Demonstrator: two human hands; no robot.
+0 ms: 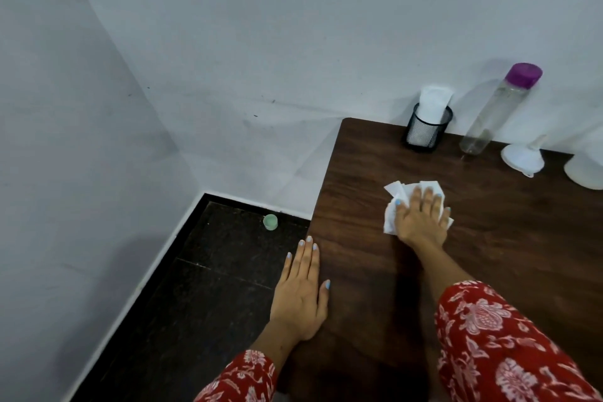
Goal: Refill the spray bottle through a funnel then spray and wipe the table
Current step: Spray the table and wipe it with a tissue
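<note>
Flat and with straight fingers, the right hand (421,217) presses a crumpled white paper tissue (393,206) onto the dark brown wooden tabletop (489,254); this grip holds nothing by curling. Beyond it stand a black mesh cup of white tissues (427,129), a clear bottle with purple cap (499,108) and a white plastic funnel (523,157). Nearer and to the left, the left hand (301,290) rests open on the tabletop edge.

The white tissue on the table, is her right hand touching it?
Touching. The head view shows the right hand lying flat on the crumpled white tissue, fingers spread, pressing it against the wooden table.
</note>
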